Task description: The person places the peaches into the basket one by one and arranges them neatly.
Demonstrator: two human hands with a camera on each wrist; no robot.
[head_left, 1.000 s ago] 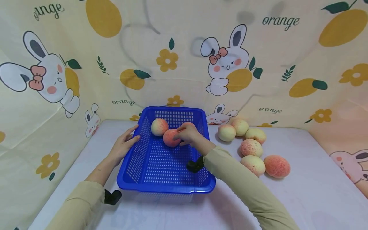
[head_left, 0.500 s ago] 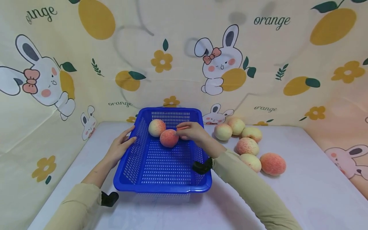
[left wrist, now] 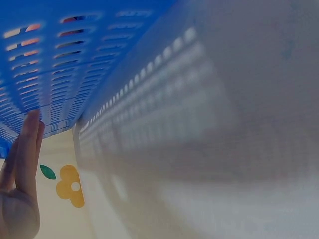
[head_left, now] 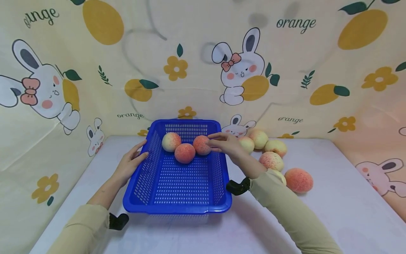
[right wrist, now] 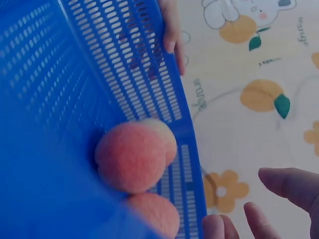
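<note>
My left hand [head_left: 128, 163] rests against the left side of the blue plastic basket [head_left: 177, 209], its fingertips right at the rim. In the left wrist view its straight fingers [left wrist: 29, 154] touch the basket's perforated outer wall. Three peaches lie towards the far end inside: a pale one with a red blush [head_left: 171, 142], a red one [head_left: 185, 153] in front, and another red one [head_left: 202, 145] on the right. My right hand [head_left: 226, 144] is over the right rim beside that last peach, fingers apart and holding nothing, as the right wrist view also shows.
Several peaches lie on the white table [head_left: 336, 211] right of the basket, among them a pale one [head_left: 276, 147], a speckled one [head_left: 271, 161] and a red one [head_left: 299, 180]. A patterned cloth backdrop [head_left: 196, 95] rises behind and at both sides.
My right hand has let go of the right-hand peach in the basket and drawn back to the right, leaving that peach in plain sight. My left hand stays at the basket's side.
</note>
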